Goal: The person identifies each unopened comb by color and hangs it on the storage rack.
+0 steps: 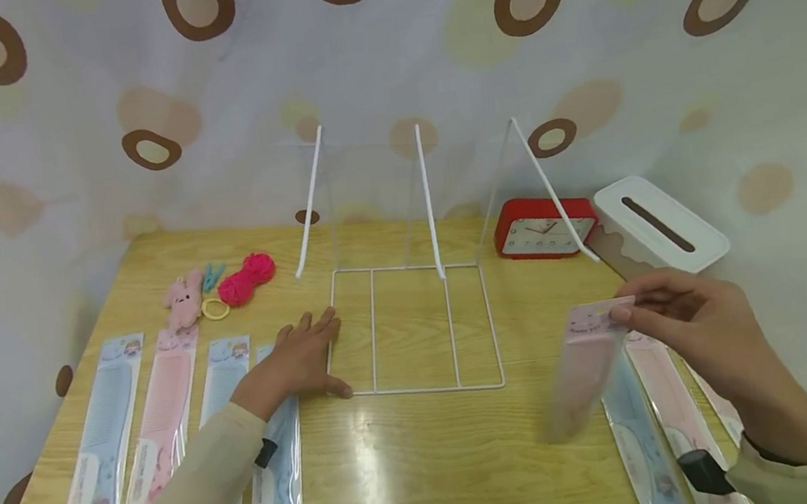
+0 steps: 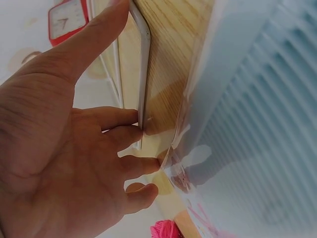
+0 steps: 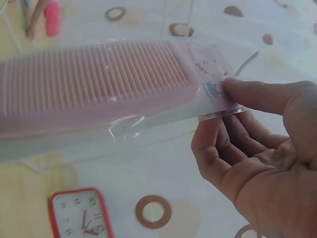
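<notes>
My right hand [image 1: 692, 326] pinches the top corner of a pink comb [image 3: 99, 84] in a clear packet, between thumb and fingers. In the head view the packaged comb hangs tilted above the table, blurred at its lower end. My left hand [image 1: 299, 357] lies with spread fingers at the left side of a white wire rack [image 1: 428, 389], touching its base frame. Three white prongs [image 1: 428, 198] rise from the rack and slope forward, with nothing hanging on them. Beside the left wrist lies a blue packaged comb [image 2: 257, 124], partly hidden under the forearm in the head view.
Several packaged combs [image 1: 105, 440] lie at the left, others such as a blue one [image 1: 637, 433] at the right. A pink toy [image 1: 185, 300], clip [image 1: 212, 276], yellow ring [image 1: 215, 309] and pink yarn [image 1: 246, 279] sit back left. Behind right stand a red clock [image 1: 544, 226] and tissue box [image 1: 660, 224].
</notes>
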The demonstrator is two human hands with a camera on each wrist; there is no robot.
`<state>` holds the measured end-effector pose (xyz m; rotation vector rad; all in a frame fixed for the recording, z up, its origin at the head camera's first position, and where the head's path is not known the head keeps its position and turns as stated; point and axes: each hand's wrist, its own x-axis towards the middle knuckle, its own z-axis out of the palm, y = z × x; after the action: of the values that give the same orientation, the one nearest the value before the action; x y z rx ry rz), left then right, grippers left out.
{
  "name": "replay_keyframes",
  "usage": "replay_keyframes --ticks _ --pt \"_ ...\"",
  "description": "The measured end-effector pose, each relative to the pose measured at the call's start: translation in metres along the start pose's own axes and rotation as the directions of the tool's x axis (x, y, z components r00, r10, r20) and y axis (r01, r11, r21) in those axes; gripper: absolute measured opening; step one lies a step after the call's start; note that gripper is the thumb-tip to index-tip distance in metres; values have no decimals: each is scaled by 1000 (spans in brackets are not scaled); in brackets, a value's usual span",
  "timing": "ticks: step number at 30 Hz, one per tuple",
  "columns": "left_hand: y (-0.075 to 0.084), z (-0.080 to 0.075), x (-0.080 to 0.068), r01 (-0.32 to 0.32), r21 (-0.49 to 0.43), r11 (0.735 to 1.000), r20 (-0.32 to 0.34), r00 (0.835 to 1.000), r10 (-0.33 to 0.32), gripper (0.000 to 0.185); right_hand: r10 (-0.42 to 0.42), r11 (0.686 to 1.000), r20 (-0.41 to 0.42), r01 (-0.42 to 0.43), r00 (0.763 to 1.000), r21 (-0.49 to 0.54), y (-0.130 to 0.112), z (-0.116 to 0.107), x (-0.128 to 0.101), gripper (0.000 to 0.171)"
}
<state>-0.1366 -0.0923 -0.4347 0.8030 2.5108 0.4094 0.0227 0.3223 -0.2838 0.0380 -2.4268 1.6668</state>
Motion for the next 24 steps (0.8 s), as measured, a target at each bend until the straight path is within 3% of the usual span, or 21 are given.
replay_keyframes --ticks 4,7,11,16,21,24 --pt "-1 2 0 9 -9 1000 -5 1000 -9 112 -103 987 -69 111 992 120 -18 4 3 19" --pt "-1 2 0 14 -8 1000 -4 1000 -14 111 -171 958 -100 189 980 216 -29 7 8 21" --pt "-1 2 1 4 -8 1000 -4 1000 -4 112 -180 941 -121 207 976 266 -37 12 14 21" --pt "-2 4 2 0 -11 1000 7 1000 0 112 -196 937 -111 219 974 272 -37 17 22 21" --pt "-4 5 2 6 -8 1000 2 1000 -6 112 -168 957 -128 193 977 218 -38 19 27 20" --pt "-4 5 2 9 -7 1000 -2 1000 -9 112 -130 981 -133 146 983 126 -37 21 32 19"
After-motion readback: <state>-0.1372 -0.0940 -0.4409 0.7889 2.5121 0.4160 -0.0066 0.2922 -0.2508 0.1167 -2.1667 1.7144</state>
